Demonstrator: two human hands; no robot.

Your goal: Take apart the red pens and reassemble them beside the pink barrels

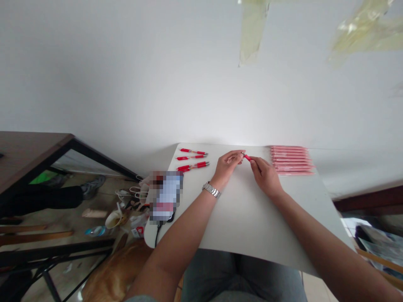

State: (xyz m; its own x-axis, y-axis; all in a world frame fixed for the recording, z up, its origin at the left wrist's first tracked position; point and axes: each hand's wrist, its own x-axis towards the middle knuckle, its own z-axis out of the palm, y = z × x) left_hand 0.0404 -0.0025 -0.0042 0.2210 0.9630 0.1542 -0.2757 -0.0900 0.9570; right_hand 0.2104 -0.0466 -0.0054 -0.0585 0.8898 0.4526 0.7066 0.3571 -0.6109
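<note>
Over the back middle of the white table, my right hand is closed round a red pen, part of which shows beyond the fingers. My left hand, with a metal watch on its wrist, meets the pen's silver tip end in a pinch of thumb and finger. Several red pens with grey tips lie to the left of my left hand. On the right, past my right hand, a row of slim pinkish sticks lies side by side; they look like pens or refills in clear wrapping.
A phone with a cable is at the table's left edge. The white table meets a wall behind. On the floor at left are a cup, loose litter and a tan dog-like animal. Another person's leg shows under a dark desk.
</note>
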